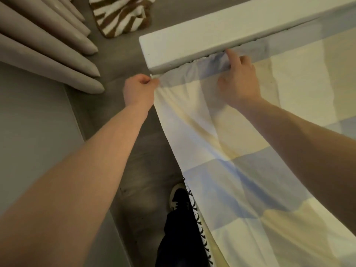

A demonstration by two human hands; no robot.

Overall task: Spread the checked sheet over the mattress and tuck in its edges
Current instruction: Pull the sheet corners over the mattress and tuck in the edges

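Left hand pinches sheet corner; right hand presses sheet under white board.
Checks: pale blue, yellow, white.

The scene was dimly, warmly lit. Soft shadows were cast across the checked sheet. Lines were bent near the edges by wide-angle distortion, and detail was slightly blurred.

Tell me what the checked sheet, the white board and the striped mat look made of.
The checked sheet: thin matte woven cloth, likely cotton; it drapes and creases softly. The white board: probably painted wood, matte, hard straight edges. The striped mat: tufted pile, fuzzy surface, fibre unclear.
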